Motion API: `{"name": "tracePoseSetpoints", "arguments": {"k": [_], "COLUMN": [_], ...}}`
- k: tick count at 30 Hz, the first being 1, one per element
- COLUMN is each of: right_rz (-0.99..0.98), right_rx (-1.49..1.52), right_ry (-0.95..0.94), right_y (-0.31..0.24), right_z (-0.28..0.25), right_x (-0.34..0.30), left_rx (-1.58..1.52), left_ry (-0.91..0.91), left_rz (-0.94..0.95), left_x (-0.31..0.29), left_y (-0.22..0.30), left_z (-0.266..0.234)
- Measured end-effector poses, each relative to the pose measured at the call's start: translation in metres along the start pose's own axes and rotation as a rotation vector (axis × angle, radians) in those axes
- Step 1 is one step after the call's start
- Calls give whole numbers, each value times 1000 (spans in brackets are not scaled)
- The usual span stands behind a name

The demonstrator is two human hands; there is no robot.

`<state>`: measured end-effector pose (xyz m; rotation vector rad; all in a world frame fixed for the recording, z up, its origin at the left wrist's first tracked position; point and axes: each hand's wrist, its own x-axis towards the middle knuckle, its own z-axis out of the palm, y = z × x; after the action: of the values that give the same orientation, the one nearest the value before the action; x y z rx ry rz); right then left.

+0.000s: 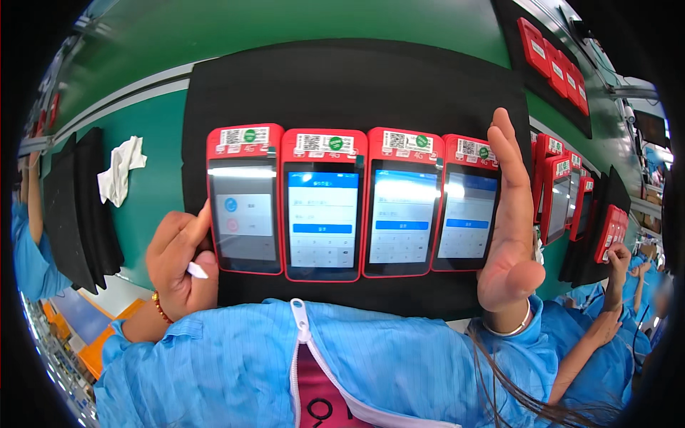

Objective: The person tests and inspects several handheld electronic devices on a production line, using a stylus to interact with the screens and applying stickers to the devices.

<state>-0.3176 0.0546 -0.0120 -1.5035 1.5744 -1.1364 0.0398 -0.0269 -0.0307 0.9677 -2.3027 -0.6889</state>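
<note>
Four red terminals lie side by side, touching, on a black mat (357,78) laid over a green bench (157,178). Their screens are lit: the first terminal (245,200) shows a pale grey screen with two round icons, the second (322,205), third (402,202) and fourth (467,204) each show a white form with a blue bar and a keypad below.

The left hand (180,260) rests at the lower left edge of the first terminal, its fingers curled round a small white stylus (197,270) whose tip points toward that terminal; the thumb touches the red casing. A beaded bracelet sits on that wrist.

The right hand (508,221) stands flat and upright, fingers straight and together, its palm pressed along the right edge of the fourth terminal. It holds nothing.

To the left a white cloth (121,170) lies crumpled on the bench, beside a stack of black mats (82,207). To the right more red terminals (564,196) stand on another mat, and a co-worker's hand (618,257) holds one
</note>
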Motion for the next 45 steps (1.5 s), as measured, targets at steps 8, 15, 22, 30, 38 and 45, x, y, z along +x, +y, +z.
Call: {"name": "tracePoseSetpoints", "arguments": {"k": [8, 15, 22, 30, 38, 45], "right_rz": [-26, -78, -151, -111, -293, -278], "right_rx": [50, 83, -5, -66, -906, -977], "right_ry": [74, 152, 83, 30, -357, -437], "right_y": [4, 10, 14, 5, -42, -50], "right_z": [-1, -1, 2, -5, -13, -7], "right_x": [-7, -13, -3, -5, 16, 24], "left_rx": [-32, 49, 135, 180, 265, 160], "left_ry": [-19, -40, -60, -311, -331, -353], "left_rz": [-27, 185, 195, 194, 95, 142], "left_x": [13, 27, 26, 72, 71, 37], "left_y": [8, 18, 13, 28, 24, 62], "left_z": [-5, -15, -27, -18, -36, -19]}}
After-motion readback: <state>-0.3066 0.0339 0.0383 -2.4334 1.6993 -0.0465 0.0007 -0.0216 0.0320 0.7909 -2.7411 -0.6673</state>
